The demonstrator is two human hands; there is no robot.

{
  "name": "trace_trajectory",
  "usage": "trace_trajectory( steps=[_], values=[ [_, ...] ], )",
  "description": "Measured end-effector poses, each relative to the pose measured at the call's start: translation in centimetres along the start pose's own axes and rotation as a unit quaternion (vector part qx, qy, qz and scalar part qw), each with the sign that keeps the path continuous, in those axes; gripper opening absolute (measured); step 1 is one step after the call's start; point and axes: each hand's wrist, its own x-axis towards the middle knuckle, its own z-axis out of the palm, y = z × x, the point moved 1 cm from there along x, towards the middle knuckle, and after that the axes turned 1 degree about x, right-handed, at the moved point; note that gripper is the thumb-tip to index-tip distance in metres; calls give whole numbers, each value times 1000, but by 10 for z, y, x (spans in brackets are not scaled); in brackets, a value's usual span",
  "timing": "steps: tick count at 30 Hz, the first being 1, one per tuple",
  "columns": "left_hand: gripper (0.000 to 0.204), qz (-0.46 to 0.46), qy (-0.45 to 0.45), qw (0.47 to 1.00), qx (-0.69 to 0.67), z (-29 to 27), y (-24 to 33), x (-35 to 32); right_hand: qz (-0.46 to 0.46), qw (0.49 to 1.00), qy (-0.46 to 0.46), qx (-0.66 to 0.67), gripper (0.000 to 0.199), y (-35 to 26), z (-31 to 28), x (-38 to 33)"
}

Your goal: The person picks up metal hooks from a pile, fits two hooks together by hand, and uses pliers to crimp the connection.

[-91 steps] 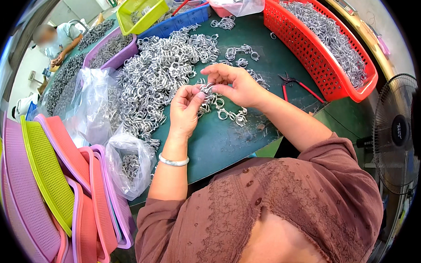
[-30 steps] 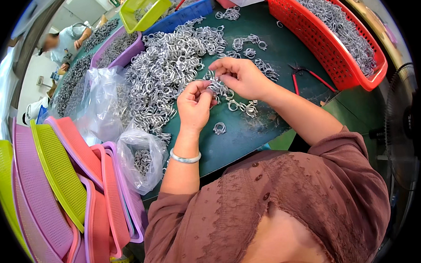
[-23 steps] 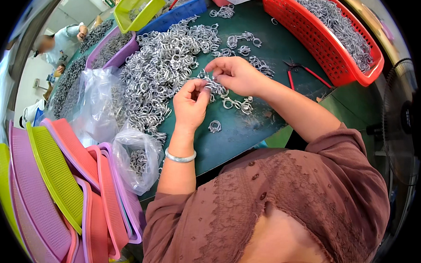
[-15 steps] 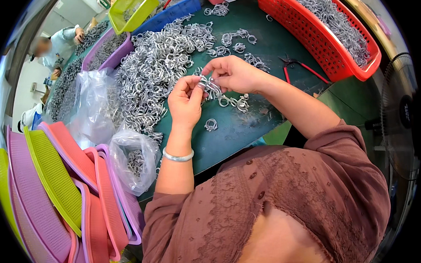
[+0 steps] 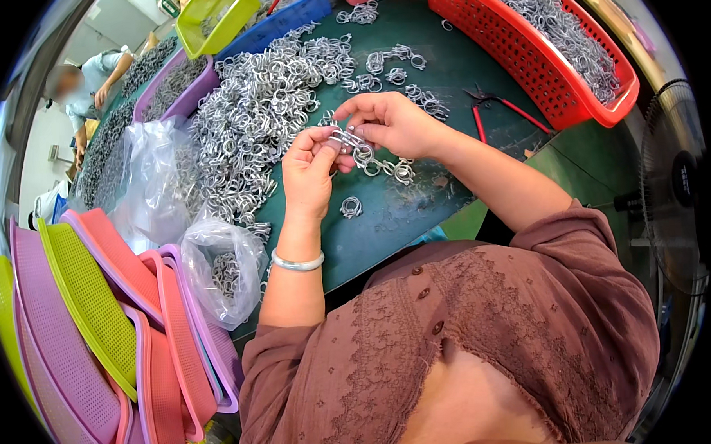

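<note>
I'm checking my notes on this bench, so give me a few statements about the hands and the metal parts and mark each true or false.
1. Both hands, the left hand and the right hand, hold a chain of metal rings. True.
2. The red basket is empty. False: it is full of metal parts.
3. Red-handled pliers lie on the green mat. True.
4. The left wrist is bare. False: it wears a silver bangle.
5. A single ring lies below the hands. True.
</note>
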Motion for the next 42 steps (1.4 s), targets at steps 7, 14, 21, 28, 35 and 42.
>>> trace_trajectory(
  steps=[7,14,21,28,35,42],
  values=[
    [12,-91,-36,995,6,-2,1,2,-160,957,64,-232,26,-5,7,-7],
    [6,36,8,963,265,1,-4,-1,-120,971,117,-172,27,-4,10,-13],
    [8,202,17,862,465,9,7,-4,-8,998,66,15,26,8,7,-11],
    [9,209,14,835,509,14,10,-3,-5,991,12,137,36,3,2,-20],
    [5,268,22,794,545,19,15,-7,-16,990,10,138,38,-9,-1,-29],
    [8,339,10,670,660,22,19,-7,46,965,15,259,31,4,-2,-29]
  ],
)
